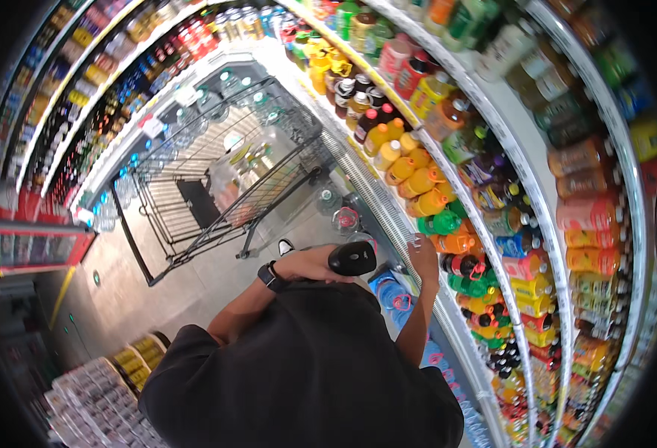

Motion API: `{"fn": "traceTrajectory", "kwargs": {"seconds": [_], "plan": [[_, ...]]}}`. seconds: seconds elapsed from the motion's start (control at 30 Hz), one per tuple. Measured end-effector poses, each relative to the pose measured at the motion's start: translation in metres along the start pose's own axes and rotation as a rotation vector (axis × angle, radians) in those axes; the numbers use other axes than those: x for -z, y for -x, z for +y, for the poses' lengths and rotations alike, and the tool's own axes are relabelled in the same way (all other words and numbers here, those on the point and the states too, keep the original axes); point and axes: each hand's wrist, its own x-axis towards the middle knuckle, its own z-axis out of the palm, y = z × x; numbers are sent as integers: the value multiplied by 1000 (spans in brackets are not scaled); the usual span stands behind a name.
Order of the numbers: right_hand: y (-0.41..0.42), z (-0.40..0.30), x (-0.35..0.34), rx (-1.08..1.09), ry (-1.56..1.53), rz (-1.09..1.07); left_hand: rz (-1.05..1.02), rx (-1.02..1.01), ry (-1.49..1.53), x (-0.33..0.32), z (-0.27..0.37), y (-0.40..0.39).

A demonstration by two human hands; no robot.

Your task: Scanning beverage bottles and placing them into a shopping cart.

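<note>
My left hand (316, 264), with a dark watch (269, 275) on its wrist, is closed around a black handheld device (352, 258) in front of my body. The device has the rounded shape of a barcode scanner. At the front edge of the lowest refrigerated shelf is my right hand (423, 259), its fingers bent. Just beyond its fingertips lie green bottles (439, 222) and orange drink bottles (453, 243). Whether those fingers touch a bottle cannot be made out.
A black wire shopping cart (191, 255) stands ahead on the left, holding plastic bags (239, 179). Large water bottles (328, 200) stand on the floor along the shelf base. Stacked packs (96, 400) are behind on the left. A red-framed cooler (76, 249) is farther left.
</note>
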Motion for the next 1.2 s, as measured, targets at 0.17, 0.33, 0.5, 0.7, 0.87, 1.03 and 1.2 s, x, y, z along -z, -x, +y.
{"fn": "traceTrajectory", "kwargs": {"seconds": [0.17, 0.33, 0.5, 0.7, 0.87, 1.03, 1.2], "plan": [[-24, -52, -20, 41, 135, -64, 138, -123, 122, 31, -4, 60], [-42, -162, -73, 119, 17, -371, 236, -115, 188, 69, -40, 113], [-55, -235, -144, 230, -167, -644, 288, -131, 135, 100, -61, 156], [-88, -326, -189, 380, -264, -880, 474, -144, 282, 103, -85, 209], [-138, -364, -251, 162, -454, -1136, 747, -129, 445, 87, -98, 233], [-191, -338, -387, -89, -824, -1093, 966, -111, 641, 86, -90, 250], [-212, -302, -508, -741, -951, -978, 1194, 151, 767, 93, -77, 252]]}}
